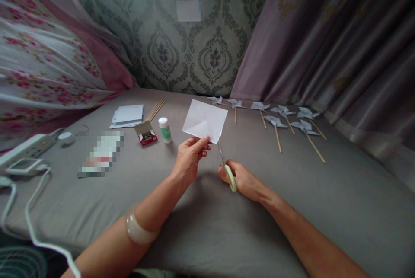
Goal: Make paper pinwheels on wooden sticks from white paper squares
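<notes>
My left hand [192, 157] pinches the lower edge of a white square of paper [205, 119], holding it up above the grey cloth. In my right hand [240, 178] is a pair of scissors [231, 177] with pale green handles, my fingers wrapped round them. The blades point up and meet the paper at its lower right corner. A white glue bottle [165, 131] with a green label stands upright to the left of my left hand. Beside it lies an open small red box [148, 137] with little metal pieces inside.
Several paper pinwheels on sticks [304, 127] lie at the back right. Behind the red box are wooden sticks [155, 110] and a stack of white paper [127, 116]. A blurred flat item [102, 153], a power strip [30, 150] and a white cable [32, 222] are at left.
</notes>
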`<state>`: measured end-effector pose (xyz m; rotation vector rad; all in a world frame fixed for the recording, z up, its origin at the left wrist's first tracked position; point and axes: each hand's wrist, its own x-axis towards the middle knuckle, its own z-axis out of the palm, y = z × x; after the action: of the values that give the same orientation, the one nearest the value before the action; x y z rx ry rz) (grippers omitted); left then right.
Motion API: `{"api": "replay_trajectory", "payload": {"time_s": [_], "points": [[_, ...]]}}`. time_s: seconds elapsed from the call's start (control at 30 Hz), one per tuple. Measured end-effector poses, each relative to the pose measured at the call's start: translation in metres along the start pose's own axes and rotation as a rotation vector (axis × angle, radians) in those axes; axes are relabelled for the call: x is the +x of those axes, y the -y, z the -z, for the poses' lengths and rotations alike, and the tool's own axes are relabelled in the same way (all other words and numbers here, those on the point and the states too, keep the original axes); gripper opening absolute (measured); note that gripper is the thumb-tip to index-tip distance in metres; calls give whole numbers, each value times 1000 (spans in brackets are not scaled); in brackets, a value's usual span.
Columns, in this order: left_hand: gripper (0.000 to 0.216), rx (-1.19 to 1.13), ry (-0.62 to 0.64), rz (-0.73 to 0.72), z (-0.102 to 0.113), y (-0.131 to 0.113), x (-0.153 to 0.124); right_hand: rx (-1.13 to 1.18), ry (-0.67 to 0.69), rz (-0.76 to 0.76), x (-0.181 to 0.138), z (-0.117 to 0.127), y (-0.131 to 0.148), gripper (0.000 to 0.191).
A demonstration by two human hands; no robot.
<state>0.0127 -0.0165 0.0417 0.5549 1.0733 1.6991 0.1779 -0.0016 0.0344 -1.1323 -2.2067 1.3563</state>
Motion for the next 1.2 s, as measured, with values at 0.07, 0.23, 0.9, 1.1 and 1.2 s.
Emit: {"api": "replay_trajectory", "payload": {"time_s": [0.07, 0.23, 0.9, 1.1, 1.2], "points": [[30, 8, 6, 3, -1, 0, -2, 5, 0, 7, 0, -3, 0, 53], [30, 38, 19, 4, -1, 2, -4, 65, -26, -26, -1, -5, 0, 53], [29, 30, 28, 8, 0, 4, -3, 168, -171, -55, 3, -11, -10, 50], [29, 18, 20, 26, -1, 3, -3, 188, -197, -70, 3, -12, -10, 48], [28, 17, 21, 28, -1, 3, -3, 202, -210, -75, 3, -13, -10, 46]]}}
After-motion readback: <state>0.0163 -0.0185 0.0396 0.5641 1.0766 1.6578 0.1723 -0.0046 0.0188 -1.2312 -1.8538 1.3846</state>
